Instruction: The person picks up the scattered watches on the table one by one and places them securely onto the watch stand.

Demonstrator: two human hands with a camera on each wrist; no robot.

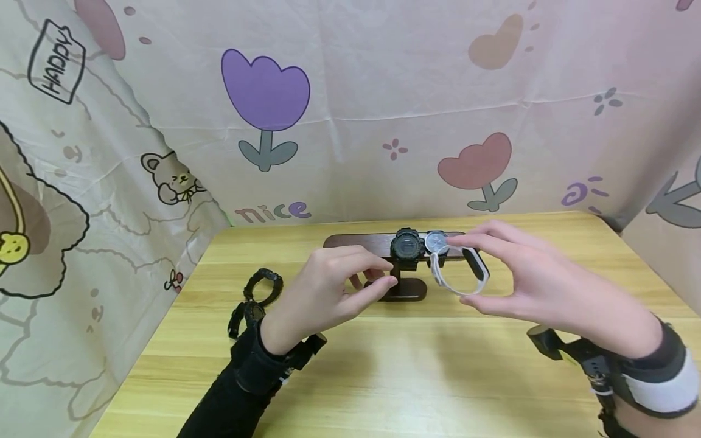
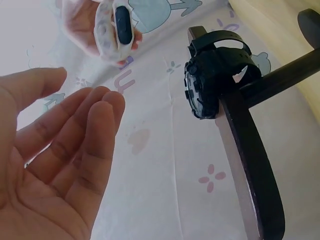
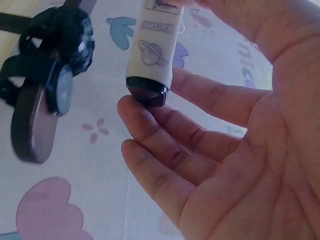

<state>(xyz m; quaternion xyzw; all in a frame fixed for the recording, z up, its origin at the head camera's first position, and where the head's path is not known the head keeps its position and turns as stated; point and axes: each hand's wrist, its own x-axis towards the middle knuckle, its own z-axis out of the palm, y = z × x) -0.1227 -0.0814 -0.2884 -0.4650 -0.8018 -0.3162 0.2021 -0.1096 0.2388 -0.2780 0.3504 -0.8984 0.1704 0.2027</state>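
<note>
My right hand (image 1: 531,274) pinches a white-strapped smart band (image 1: 476,266) between thumb and fingers, in front of the stand's right end. Its strap forms a loop, with small printed pictures on the white band (image 3: 152,50) in the right wrist view. Nothing is in my left hand (image 1: 328,292); its fingers bend loosely near the stand's left half. On the dark wooden watch stand (image 1: 361,243) sit a black digital watch (image 1: 408,245) and, to its right, a watch with a pale grey dial (image 1: 435,242). From the head view, the band overlaps the pale watch's lower edge.
Two black watches lie on the light wooden table (image 1: 383,377) at left: one (image 1: 264,285) farther back, the other (image 1: 253,311) partly behind my left wrist. A printed cloth (image 1: 350,164) hangs behind the table, with more cloth at the sides.
</note>
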